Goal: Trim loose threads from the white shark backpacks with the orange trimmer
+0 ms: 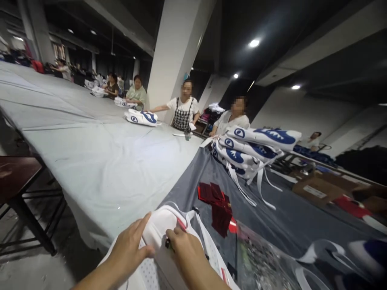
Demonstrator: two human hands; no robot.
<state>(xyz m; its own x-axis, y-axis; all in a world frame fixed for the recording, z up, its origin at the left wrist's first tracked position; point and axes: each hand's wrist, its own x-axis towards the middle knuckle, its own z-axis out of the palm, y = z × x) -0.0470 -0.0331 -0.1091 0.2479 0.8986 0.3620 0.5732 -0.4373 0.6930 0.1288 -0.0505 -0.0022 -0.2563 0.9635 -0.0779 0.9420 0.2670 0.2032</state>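
A white bag (159,225) with straps and a dotted mesh panel lies before me at the table edge. My left hand (128,243) rests on its left side, thumb and fingers apart. Over the middle of the bag, my right hand (184,245) is closed around a small tool with a red part (181,224) and a dark end (167,242); its exact kind is mostly hidden by the fingers. A black strap fitting (196,210) sits at the bag's upper right.
Dark red fabric pieces (216,201) lie on the grey cloth, beside a clear plastic bag (263,257) of small parts. Stacked white-and-blue bags (248,151) stand farther right. Several people work along the long pale table (99,161). A brown stool (18,171) is at left.
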